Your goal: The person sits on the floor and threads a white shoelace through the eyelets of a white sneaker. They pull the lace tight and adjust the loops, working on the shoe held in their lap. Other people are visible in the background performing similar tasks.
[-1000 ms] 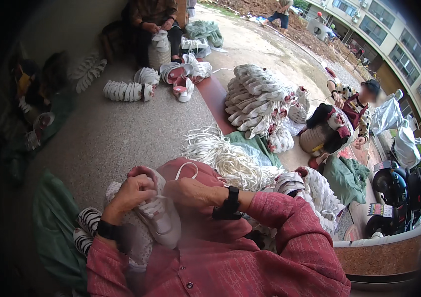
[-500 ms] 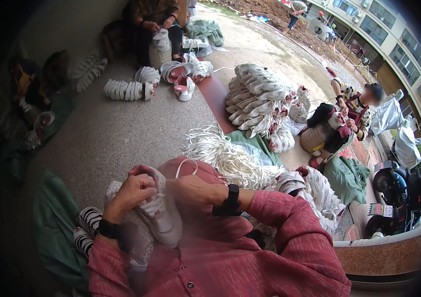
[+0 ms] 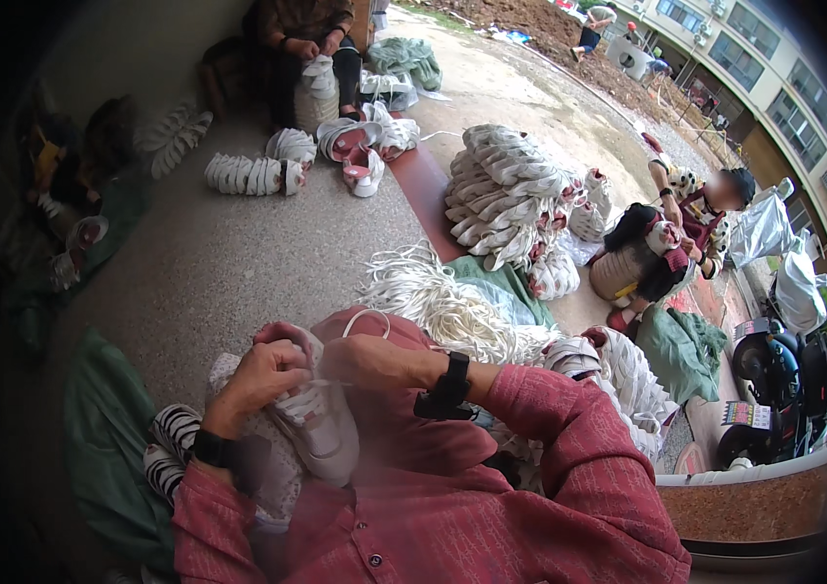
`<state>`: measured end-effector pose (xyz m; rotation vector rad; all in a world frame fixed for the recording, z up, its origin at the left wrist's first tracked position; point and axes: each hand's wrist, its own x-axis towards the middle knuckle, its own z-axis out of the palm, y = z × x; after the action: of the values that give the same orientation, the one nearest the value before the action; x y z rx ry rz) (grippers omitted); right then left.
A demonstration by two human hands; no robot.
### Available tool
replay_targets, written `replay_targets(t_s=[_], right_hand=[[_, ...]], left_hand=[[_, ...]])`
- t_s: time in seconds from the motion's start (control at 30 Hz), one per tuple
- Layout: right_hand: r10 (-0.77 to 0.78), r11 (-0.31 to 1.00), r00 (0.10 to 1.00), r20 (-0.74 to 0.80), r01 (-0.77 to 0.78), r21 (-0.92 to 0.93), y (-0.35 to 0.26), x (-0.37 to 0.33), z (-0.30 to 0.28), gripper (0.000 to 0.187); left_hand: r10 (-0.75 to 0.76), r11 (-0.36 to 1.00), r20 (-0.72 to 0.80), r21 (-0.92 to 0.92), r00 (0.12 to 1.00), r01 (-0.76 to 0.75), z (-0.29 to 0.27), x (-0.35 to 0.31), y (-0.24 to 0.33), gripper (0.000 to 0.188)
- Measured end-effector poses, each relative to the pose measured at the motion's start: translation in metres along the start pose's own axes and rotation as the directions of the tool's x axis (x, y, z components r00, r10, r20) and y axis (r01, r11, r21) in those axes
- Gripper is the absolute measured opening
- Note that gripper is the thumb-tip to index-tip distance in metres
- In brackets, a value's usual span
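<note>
A white shoe (image 3: 324,443) with a pink lining rests on my lap, toe toward me. My left hand (image 3: 272,375) is closed around its upper near the opening. Just right of the opening is my right hand (image 3: 369,362), its fingers curled in on a white shoelace (image 3: 370,312) that loops up above the knuckles. The fingertips are partly hidden, and the lace's path through the eyelets is too blurred to follow. Another whitish shoe or patterned cloth (image 3: 275,477) lies under my left forearm.
A heap of loose white laces (image 3: 423,297) lies ahead, beside a tall stack of white shoes (image 3: 501,190). More white shoes (image 3: 627,384) are bundled at my right. Two seated people handle shoes, one far left (image 3: 301,29), one right (image 3: 671,234). A scooter (image 3: 788,375) stands far right.
My right hand has shifted slightly left, toward the shoe, and its wrist has turned a little. The left hand and the shoe stay nearly in place.
</note>
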<state>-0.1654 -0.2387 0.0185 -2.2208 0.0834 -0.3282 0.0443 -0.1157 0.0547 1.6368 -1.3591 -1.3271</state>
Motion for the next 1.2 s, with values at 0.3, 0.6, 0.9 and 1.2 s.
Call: replay_targets(t_s=[0.3, 0.6, 0.9, 1.2], right_hand=[[0.022, 0.999, 0.999, 0.035, -0.021, -0.033, -0.001, 0.004, 0.004, 0.015], [0.149, 0.964, 0.985, 0.093, -0.165, 0.207, 0.021, 0.0, 0.007, 0.01], [0.053, 0.999, 0.999, 0.004, -0.053, 0.005, 0.02, 0.009, 0.016, 0.012], [0.131, 0.874, 0.967, 0.22, -0.218, 0.434, 0.02, 0.007, -0.014, 0.003]], left_hand=[[0.057, 0.998, -0.001, -0.03, 0.998, -0.057, 0.002, 0.0, -0.002, 0.011], [0.049, 0.999, 0.008, 0.019, 0.999, -0.049, 0.007, 0.006, 0.004, 0.008], [0.085, 0.959, -0.068, 0.278, 0.994, -0.063, 0.009, 0.003, 0.005, 0.008], [0.072, 0.99, -0.086, 0.13, 0.994, -0.061, 0.008, -0.001, 0.0, 0.009]])
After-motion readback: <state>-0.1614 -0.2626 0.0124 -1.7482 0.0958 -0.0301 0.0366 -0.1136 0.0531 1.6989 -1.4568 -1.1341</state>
